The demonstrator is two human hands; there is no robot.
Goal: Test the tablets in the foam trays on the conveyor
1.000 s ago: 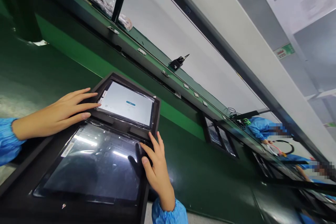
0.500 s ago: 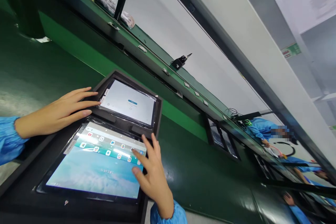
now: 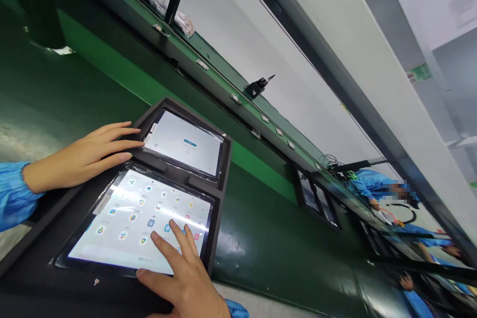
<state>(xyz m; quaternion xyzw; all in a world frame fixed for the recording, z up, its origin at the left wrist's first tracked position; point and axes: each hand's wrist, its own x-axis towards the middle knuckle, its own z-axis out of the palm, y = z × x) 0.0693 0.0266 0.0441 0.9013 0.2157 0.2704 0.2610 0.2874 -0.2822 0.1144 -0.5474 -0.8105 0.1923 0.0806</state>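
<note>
Green bench [image 3: 290, 253] spreads out past the black tray [image 3: 26, 283]. Set in the tray's near recess, the big tablet [image 3: 126, 223] lies face up, its lit screen full of app icons and a white label [image 3: 102, 204] at its left. It looks thin and stiff, likely light for its size; the glossy face would probably slide under dry fingers, and the glass could crack or scratch if pressed hard or knocked. Two opposite edges, along the black border, seem the best hold, clear of the screen.

Over the tray's near part, the right hand [image 3: 186, 278] has its fingers spread above the icons and its thumb at the tablet's lower edge; it grips nothing, and whether the fingertips touch glass I cannot tell. At the tray's left rim, the left hand [image 3: 85, 156] lies flat with fingers loosely apart, grasping nothing, its tips by the small tablet [image 3: 186, 144], which sits lit in the tray's far recess.

Beyond the tray, a black plug [image 3: 257, 88] stands on a ledge [image 3: 219, 70]. Well to the tray's right are two screens [image 3: 315, 196] and, farther off, a co-worker in blue [image 3: 367, 183].
</note>
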